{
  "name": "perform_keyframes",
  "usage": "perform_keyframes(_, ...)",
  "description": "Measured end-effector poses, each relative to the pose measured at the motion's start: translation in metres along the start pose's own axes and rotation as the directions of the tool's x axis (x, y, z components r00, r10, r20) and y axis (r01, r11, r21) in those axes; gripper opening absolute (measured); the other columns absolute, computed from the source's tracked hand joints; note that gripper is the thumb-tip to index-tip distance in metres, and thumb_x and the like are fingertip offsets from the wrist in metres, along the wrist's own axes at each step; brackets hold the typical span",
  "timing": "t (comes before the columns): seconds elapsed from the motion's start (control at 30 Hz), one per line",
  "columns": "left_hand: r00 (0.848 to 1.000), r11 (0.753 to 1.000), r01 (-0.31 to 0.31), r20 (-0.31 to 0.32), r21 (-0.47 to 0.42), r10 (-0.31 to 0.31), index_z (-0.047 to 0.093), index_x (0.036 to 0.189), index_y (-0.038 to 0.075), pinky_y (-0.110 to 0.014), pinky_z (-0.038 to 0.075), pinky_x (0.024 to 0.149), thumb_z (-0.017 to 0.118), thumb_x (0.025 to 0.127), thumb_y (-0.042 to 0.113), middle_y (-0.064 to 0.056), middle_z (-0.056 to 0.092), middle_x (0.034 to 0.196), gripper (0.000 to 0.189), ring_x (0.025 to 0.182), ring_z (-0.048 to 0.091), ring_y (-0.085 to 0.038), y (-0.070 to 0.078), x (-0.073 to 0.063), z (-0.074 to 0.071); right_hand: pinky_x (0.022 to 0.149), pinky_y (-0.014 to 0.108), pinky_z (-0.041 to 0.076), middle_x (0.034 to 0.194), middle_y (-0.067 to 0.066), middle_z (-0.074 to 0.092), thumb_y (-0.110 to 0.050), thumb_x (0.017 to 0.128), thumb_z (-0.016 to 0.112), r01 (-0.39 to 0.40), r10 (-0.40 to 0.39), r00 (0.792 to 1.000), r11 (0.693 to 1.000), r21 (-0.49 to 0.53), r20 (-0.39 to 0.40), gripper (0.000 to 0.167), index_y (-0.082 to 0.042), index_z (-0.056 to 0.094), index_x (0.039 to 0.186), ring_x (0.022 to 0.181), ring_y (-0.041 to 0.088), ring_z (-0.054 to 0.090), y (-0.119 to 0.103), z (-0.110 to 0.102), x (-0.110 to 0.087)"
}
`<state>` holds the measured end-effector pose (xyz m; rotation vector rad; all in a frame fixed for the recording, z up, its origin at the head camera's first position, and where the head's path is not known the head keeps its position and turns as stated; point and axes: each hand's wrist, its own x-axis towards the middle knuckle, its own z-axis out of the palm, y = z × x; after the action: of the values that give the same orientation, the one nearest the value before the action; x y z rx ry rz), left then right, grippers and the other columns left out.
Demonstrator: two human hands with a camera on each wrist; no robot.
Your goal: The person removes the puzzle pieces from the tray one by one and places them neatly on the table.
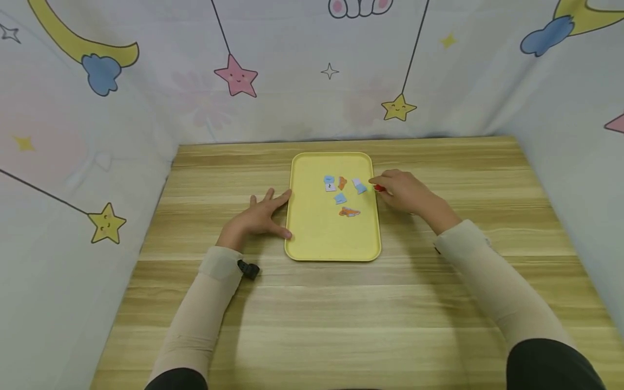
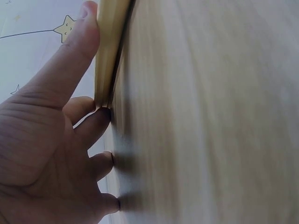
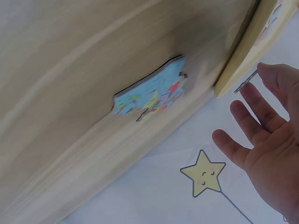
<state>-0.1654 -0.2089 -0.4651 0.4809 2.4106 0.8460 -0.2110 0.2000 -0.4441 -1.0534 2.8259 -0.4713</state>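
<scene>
A yellow tray (image 1: 317, 238) lies on the wooden table with several small flat picture pieces on it. Among these are an orange piece (image 1: 349, 212), a blue piece (image 1: 340, 199) and a blue-and-white piece (image 1: 359, 186). My left hand (image 1: 255, 219) has its fingers spread, thumb and index fingertip at the tray's left edge. Beside the right rim, my right hand (image 1: 405, 192) pinches a small flat red piece (image 1: 379, 188) between thumb and index finger. Seen edge-on in the right wrist view, that thin piece (image 3: 245, 81) sits at the fingertips, its picture hidden.
On the table to the right of the tray lies a colourful light-blue picture piece (image 3: 152, 91), mostly hidden under my right hand in the head view. A white curtain (image 1: 292, 108) with stars and moons hangs behind the table and along its sides.
</scene>
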Motion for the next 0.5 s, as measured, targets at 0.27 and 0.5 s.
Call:
perform_keyframes(0.27, 1.000, 1.000, -0.004, -0.002, 0.007, 0.004, 0.012, 0.171, 0.019, -0.063, -0.024, 0.120, 0.093, 0.078, 0.043, -0.007, 0.012, 0.176, 0.126, 0.161, -0.016, -0.032, -0.002, 0.000, 0.000, 0.092, 0.054, 0.053, 0.114, 0.018, 0.070, -0.003, 0.103, 0.063, -0.058, 0.058, 0.998, 0.998, -0.002, 0.023, 0.035, 0.002, 0.067, 0.137, 0.103, 0.036, 0.064, 0.008, -0.004, -0.013)
perform_keyframes(0.5, 1.000, 1.000, -0.010, 0.001, 0.007, 0.010, 0.011, 0.171, 0.019, -0.063, -0.024, 0.120, 0.093, 0.078, 0.045, -0.007, 0.012, 0.176, 0.126, 0.161, -0.016, -0.033, -0.003, 0.001, 0.000, 0.093, 0.054, 0.054, 0.117, 0.020, 0.070, -0.003, 0.103, 0.064, -0.081, 0.082, 0.996, 0.996, -0.025, 0.048, 0.036, 0.004, 0.065, 0.139, 0.108, 0.038, 0.064, 0.020, -0.005, -0.028)
